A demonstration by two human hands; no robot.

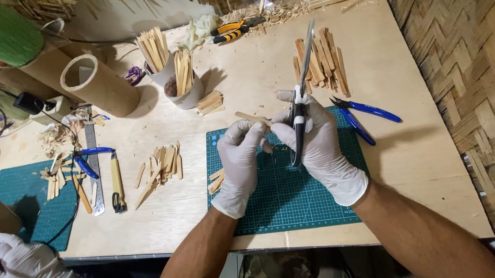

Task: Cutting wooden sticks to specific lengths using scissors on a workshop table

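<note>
Gloved left hand (240, 156) pinches a thin wooden strip (253, 118); right hand (316, 146) grips a long knife (302, 90) above the green cutting mat (285, 199).

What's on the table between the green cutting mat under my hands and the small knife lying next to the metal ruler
In the head view, a loose pile of wooden sticks lies on bare tabletop between the green cutting mat and the knife.
</note>
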